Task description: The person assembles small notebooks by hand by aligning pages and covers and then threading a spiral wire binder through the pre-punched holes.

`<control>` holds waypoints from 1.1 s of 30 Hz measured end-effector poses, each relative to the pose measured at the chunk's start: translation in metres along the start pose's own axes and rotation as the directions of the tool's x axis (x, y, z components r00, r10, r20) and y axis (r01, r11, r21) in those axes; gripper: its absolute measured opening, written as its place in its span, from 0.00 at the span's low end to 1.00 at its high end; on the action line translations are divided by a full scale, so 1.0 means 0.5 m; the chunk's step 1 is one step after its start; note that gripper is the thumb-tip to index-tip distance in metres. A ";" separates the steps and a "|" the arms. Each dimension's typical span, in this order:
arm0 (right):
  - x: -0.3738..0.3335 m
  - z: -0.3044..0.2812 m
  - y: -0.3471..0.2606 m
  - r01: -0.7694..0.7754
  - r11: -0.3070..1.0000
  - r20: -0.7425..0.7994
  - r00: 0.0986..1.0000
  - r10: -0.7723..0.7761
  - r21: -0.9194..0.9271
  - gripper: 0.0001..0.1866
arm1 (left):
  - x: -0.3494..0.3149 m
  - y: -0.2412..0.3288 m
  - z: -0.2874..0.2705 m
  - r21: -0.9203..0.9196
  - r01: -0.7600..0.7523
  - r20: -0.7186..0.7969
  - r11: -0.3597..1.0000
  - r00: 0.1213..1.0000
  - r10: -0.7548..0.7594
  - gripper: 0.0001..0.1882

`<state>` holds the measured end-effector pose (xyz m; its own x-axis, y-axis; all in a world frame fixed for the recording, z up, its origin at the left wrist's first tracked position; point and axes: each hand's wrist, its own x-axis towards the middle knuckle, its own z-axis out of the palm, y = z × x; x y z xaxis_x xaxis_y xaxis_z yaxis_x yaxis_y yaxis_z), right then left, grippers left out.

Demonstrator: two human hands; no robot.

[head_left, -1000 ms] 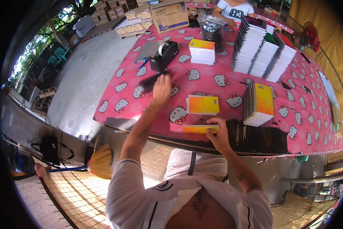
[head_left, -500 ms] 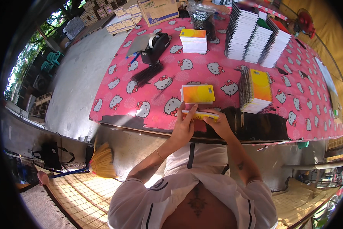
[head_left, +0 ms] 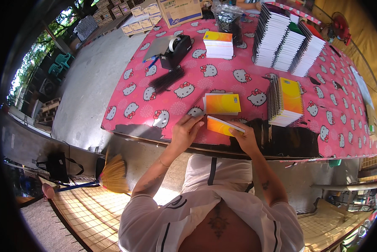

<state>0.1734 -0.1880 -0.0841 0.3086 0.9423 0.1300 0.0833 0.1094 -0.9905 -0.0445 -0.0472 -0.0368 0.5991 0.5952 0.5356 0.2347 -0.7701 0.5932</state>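
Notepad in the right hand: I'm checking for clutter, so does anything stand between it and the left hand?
Nothing visible: the left hand is close beside the notepad that the right hand holds. The nearest pads lie beyond, not between.

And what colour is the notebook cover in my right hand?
The notebook cover is orange and yellow, best seen in the head view.

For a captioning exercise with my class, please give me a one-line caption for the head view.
Right hand holding a yellow-orange notepad, left hand close by, over a pink patterned table.
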 end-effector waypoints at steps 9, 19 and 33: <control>-0.001 -0.009 -0.008 0.002 1.000 0.058 0.998 0.000 -0.024 0.16 | 0.034 -0.017 -0.014 -0.148 -0.123 0.093 0.981 0.986 0.138 0.16; 0.007 -0.030 -0.039 0.073 0.994 0.091 0.994 -0.065 -0.087 0.16 | 0.081 0.001 -0.028 -0.097 -0.120 0.352 0.988 0.924 0.147 0.11; -0.023 0.011 -0.068 0.059 0.995 -0.122 0.991 -0.048 0.084 0.16 | -0.022 0.060 0.075 0.521 -0.228 0.159 0.822 0.973 0.168 0.45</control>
<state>0.1618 -0.2009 -0.0523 0.4176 0.8902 0.1822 0.0215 0.1908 -0.9814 -0.0155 -0.0852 -0.0474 0.7442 0.4129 0.5251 0.4558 -0.8885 0.0527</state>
